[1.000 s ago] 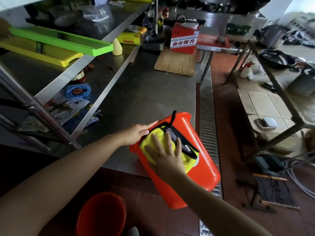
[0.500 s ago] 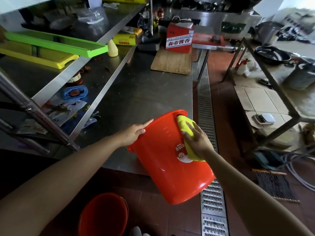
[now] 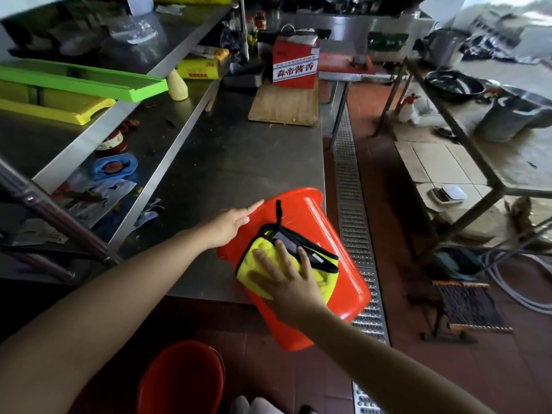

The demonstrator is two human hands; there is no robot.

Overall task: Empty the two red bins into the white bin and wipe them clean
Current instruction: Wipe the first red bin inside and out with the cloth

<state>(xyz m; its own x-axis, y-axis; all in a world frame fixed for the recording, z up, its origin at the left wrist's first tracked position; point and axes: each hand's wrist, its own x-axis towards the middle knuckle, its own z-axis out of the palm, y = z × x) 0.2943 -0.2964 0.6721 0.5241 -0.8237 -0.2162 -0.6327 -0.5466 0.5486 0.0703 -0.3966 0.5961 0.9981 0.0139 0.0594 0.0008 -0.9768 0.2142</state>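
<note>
A red bin (image 3: 301, 264) lies tipped on its side at the near edge of a steel counter (image 3: 227, 162), its base overhanging the red tiled floor (image 3: 418, 369). The right hand (image 3: 286, 282) presses a yellow cloth (image 3: 324, 280) flat against the bin's upturned wall, fingers straight and spread wide; the cloth's black trim and hanging loop show just beyond the fingertips. The left hand (image 3: 231, 222) steadies the bin near its rim, fingers extended and resting along the plastic, the thumb on the side facing the camera; whether any finger hooks over the rim cannot be told from this angle. A second red bin (image 3: 182, 380) stands upright on the floor below the left forearm, close to the person's feet. Beyond the fingertips of both hands, farther along the counter, a wooden cutting board (image 3: 283, 106) carries a red carton with white lettering (image 3: 294, 65). To the left of the left hand, shelves hold a green tray (image 3: 80, 82), a yellow tray (image 3: 59, 110) and a blue dish (image 3: 115, 167). To the right of the right hand, a metal floor drain grate (image 3: 352, 234) runs alongside the counter, with a metal-framed rack (image 3: 466, 162) farther out.
</note>
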